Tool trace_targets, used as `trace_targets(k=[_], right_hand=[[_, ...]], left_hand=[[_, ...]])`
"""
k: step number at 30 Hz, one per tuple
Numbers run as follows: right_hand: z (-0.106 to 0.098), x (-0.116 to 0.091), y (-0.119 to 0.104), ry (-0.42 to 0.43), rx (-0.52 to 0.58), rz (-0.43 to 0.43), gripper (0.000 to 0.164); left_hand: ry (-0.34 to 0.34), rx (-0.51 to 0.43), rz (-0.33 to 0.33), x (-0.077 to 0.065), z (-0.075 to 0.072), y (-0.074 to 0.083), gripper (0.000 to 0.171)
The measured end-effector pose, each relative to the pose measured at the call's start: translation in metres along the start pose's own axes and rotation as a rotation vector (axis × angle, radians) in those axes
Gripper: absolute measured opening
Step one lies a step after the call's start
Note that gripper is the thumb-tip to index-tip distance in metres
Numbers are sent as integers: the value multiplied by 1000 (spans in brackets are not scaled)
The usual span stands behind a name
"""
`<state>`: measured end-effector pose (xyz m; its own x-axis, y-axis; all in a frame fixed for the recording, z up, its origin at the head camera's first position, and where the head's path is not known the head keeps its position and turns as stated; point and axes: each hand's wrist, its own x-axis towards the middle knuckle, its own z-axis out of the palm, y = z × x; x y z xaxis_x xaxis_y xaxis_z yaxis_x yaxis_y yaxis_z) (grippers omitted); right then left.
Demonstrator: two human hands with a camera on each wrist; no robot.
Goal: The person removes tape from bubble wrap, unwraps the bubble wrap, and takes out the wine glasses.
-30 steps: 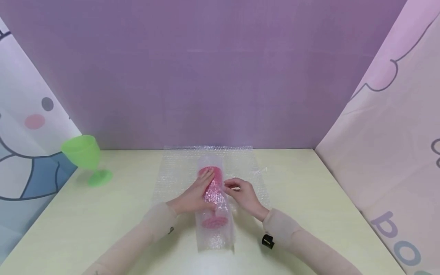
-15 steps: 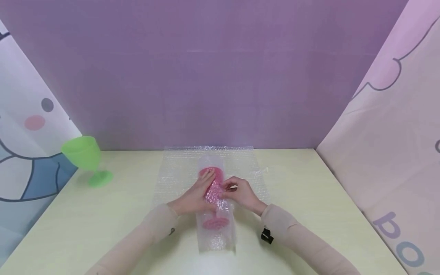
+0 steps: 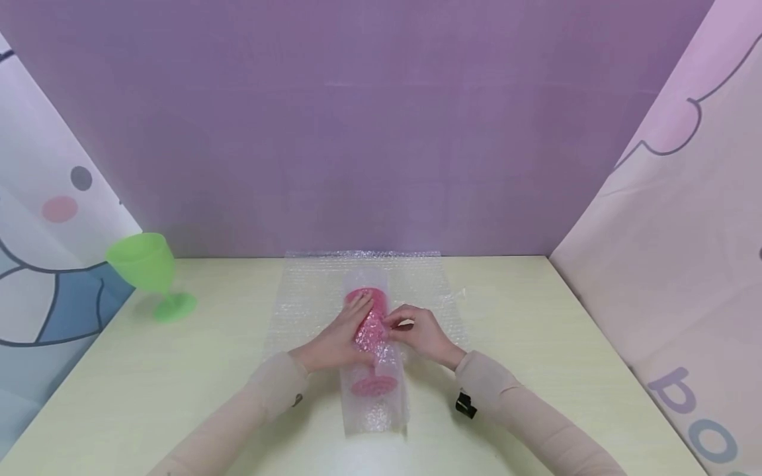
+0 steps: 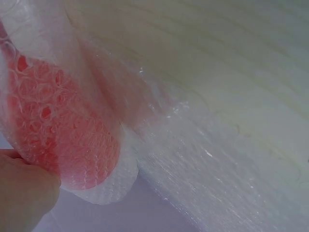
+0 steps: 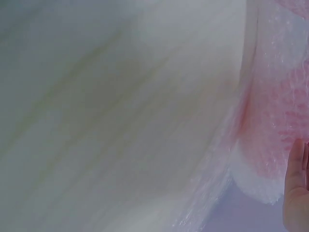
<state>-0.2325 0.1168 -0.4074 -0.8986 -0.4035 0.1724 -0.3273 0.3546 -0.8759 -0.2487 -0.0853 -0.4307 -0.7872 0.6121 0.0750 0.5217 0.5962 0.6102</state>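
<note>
A pink goblet (image 3: pixel 374 385) lies on its side, rolled in bubble wrap (image 3: pixel 376 419), with its bowl toward the back and its foot toward me. My left hand (image 3: pixel 338 337) rests across the roll, fingers laid out straight over the bowl and thumb spread toward the stem. On the roll's right side, my right hand (image 3: pixel 421 334) pinches the bubble wrap with thumb and forefinger near the middle of the goblet. Through the wrap, the left wrist view shows the pink bowl (image 4: pixel 91 150) close beside the hand. Only part of the right hand (image 5: pixel 295 188) shows in the right wrist view.
A loose sheet of bubble wrap (image 3: pixel 309 291) spreads behind and beside the roll to the table's back edge. On the left of the table (image 3: pixel 548 370) stands a green goblet (image 3: pixel 145 264). A purple cloth (image 3: pixel 381 132) hangs behind, with printed cloths at both sides.
My right hand has moved slightly left onto the side of the roll, its thumb and forefinger closing on the wrap. My left hand stays where it was.
</note>
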Motion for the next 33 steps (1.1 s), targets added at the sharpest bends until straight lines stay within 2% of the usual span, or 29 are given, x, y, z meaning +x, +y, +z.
trace_targets(k=[2,9,14,20,26,31,33], right_hand=[[0,0,2,0,-1,-10,23],[3,5,32,29,-15,-38,14],[3,6,37,35,-45,-56,14],[0,8,38,12,-73,-69,15],[-2,11,42,-15,-34,-68,16],[-5,6,20,-22,-43,-81,15],[-6,6,18,-22,-57,-96,14]], left_hand=[[5,3,4,0,1,0,111],[20,14,20,1,2,-1,110],[17,15,9,2,3,-1,111],[22,14,16,3,5,-2,111],[25,24,23,3,7,-3,111],[27,21,10,3,7,-2,112],[27,20,5,3,6,-2,113]])
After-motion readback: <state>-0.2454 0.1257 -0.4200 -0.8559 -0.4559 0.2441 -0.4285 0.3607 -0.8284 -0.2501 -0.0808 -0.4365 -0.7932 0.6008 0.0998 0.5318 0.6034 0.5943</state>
